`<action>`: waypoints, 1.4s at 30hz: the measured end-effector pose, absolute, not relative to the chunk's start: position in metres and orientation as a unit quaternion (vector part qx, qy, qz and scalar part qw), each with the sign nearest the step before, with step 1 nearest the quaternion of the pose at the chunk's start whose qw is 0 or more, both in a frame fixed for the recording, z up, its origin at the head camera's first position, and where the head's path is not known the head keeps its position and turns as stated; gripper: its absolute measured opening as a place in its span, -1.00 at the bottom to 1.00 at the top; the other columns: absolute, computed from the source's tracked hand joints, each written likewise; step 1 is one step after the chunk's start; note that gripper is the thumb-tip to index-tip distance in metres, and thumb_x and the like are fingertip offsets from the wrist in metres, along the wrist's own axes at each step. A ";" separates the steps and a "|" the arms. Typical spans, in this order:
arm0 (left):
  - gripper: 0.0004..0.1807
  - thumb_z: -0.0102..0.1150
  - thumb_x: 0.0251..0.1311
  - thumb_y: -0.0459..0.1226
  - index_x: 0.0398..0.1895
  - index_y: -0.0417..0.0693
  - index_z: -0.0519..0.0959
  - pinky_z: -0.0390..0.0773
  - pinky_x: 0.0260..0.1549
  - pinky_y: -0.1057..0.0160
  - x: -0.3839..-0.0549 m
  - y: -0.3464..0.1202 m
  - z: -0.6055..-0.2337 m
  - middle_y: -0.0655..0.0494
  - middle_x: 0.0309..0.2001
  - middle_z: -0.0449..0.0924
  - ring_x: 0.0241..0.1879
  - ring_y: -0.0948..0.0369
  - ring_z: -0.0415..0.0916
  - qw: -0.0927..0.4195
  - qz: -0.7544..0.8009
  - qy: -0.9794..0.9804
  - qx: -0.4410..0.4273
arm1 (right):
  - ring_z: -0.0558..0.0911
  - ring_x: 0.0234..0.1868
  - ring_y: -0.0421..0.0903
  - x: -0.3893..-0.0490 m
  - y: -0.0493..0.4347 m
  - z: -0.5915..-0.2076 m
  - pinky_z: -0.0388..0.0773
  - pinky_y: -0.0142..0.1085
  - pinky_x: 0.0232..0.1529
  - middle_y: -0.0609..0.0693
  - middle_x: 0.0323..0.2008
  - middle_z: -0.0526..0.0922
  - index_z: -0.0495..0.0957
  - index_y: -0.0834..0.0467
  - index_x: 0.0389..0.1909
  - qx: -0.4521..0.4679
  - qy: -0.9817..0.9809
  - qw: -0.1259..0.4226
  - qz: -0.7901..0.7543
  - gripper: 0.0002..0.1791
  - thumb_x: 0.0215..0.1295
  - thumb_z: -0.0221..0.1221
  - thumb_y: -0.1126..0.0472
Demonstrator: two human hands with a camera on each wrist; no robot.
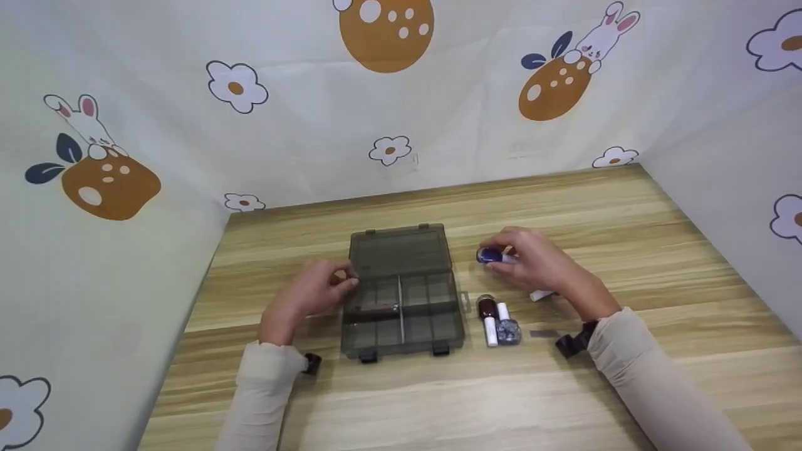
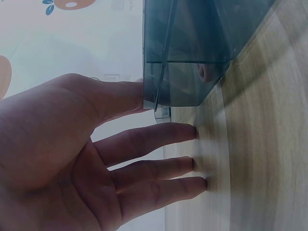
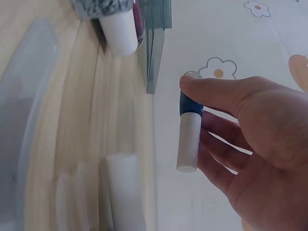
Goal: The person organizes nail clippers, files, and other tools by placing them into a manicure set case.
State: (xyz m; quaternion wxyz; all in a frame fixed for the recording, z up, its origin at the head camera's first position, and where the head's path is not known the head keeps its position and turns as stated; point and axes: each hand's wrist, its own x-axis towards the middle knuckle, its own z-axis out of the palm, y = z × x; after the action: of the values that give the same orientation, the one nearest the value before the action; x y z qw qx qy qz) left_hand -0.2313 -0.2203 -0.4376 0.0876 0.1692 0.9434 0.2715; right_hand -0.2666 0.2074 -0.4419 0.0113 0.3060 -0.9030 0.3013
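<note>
A dark translucent storage box [image 1: 401, 341] with compartments lies with its lid [image 1: 401, 250] laid back. My left hand [image 1: 316, 288] is at its left side, thumb and index finger pinching the edge near the lid's hinge. The other fingers [image 2: 154, 168] of that hand stretch out below the box in the left wrist view. My right hand [image 1: 532, 260] holds a blue nail polish bottle [image 1: 489, 255] with a white cap [image 3: 189, 142], gripped between thumb and fingers above the table, right of the lid. Something dark [image 1: 374, 309] lies in a left compartment.
Right of the box lie a dark red nail polish [image 1: 487, 310] and a clear, speckled nail polish [image 1: 509, 332], side by side. Another white cap [image 1: 542, 294] shows under my right hand. A flat translucent piece [image 1: 544, 334] lies near my right wrist. Patterned cloth [image 1: 313, 156] walls surround the table.
</note>
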 end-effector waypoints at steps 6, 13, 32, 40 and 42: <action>-0.87 0.24 0.55 -0.22 -0.03 -0.02 0.73 0.75 0.19 -0.18 -0.232 -0.222 -0.437 -0.13 0.06 0.82 0.13 -0.11 0.78 0.099 0.271 0.944 0.161 | 0.78 0.02 0.09 -0.264 0.190 -0.436 0.81 -0.04 0.09 0.13 0.02 0.79 0.70 0.21 0.23 0.310 -0.901 -0.004 0.303 -0.54 0.33 0.48 0.26; -0.88 0.25 0.55 -0.22 -0.05 -0.01 0.73 0.75 0.18 -0.18 -0.232 -0.221 -0.437 -0.11 0.05 0.82 0.13 -0.10 0.78 0.095 0.264 0.946 0.161 | 0.80 0.03 0.10 -0.262 0.173 -0.437 0.82 -0.07 0.08 0.16 0.04 0.80 0.70 0.25 0.24 0.332 -0.891 -0.004 0.310 -0.55 0.35 0.47 0.26; -0.87 0.24 0.55 -0.24 -0.05 -0.07 0.72 0.76 0.16 -0.17 -0.231 -0.221 -0.437 -0.15 0.02 0.83 0.09 -0.10 0.79 0.092 0.274 0.942 0.169 | 0.76 0.01 0.03 -0.257 0.133 -0.441 0.79 -0.07 0.04 0.10 0.06 0.80 0.73 0.13 0.23 0.361 -0.889 -0.006 0.280 -0.57 0.39 0.46 0.15; -0.87 0.26 0.54 -0.21 -0.03 -0.01 0.72 0.75 0.18 -0.19 -0.232 -0.222 -0.439 -0.14 0.05 0.82 0.10 -0.10 0.78 0.088 0.263 0.946 0.166 | 0.75 0.06 0.05 -0.255 0.122 -0.446 0.78 -0.07 0.10 0.10 0.06 0.79 0.75 0.13 0.19 0.390 -0.879 0.017 0.272 -0.60 0.39 0.47 0.13; -0.87 0.26 0.54 -0.21 -0.02 -0.01 0.73 0.75 0.18 -0.19 -0.232 -0.221 -0.439 -0.14 0.05 0.82 0.10 -0.10 0.78 0.088 0.263 0.946 0.166 | 0.75 0.05 0.04 -0.254 0.119 -0.447 0.78 -0.06 0.09 0.10 0.06 0.79 0.75 0.13 0.19 0.396 -0.878 0.025 0.268 -0.61 0.39 0.46 0.12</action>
State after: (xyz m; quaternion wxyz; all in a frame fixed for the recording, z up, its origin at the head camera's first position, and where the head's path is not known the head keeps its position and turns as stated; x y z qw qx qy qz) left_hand -0.2317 -0.2214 -0.4390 0.0881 0.1662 0.9463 0.2631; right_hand -0.2538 0.1193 -0.4472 0.0249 0.3964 -0.8777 0.2682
